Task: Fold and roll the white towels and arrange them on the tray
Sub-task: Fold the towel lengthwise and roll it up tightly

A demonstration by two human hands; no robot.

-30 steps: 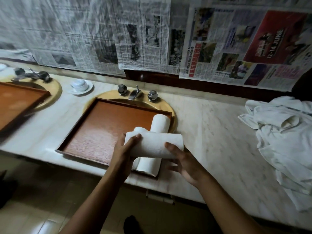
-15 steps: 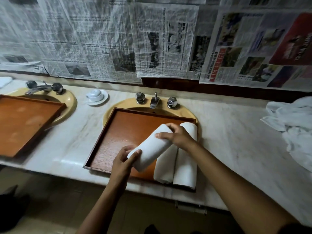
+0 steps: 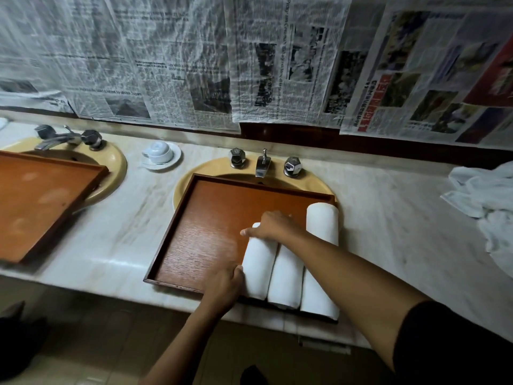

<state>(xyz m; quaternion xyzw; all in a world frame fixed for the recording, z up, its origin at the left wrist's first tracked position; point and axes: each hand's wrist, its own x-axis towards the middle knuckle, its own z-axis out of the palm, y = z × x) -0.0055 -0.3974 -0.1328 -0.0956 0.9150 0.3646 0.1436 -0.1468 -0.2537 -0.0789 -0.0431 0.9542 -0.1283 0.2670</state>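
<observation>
Three rolled white cloth towels lie side by side, touching, along the right rim of one rectangular brown wooden tray (image 3: 205, 237): the leftmost roll (image 3: 259, 269), the middle roll (image 3: 286, 279) and the rightmost roll (image 3: 322, 223). The tray sits over a round yellow basin (image 3: 313, 187). The rolls' near ends reach the tray's near rim, close to the front edge of the pale marble counter (image 3: 388, 232).

The right hand (image 3: 273, 226) lies over the far end of the leftmost roll, fingers curved down on it and thumb pointing left. The left hand (image 3: 224, 287) meets that roll's near end, thumb against its side. Its fingers are hidden, so its grip cannot be told.

The tray's left part is bare wood. A second brown wooden tray (image 3: 41, 201) covers a second yellow basin (image 3: 113, 165). One heap of loose white towels (image 3: 488, 201) lies well apart on the counter at the right.
</observation>
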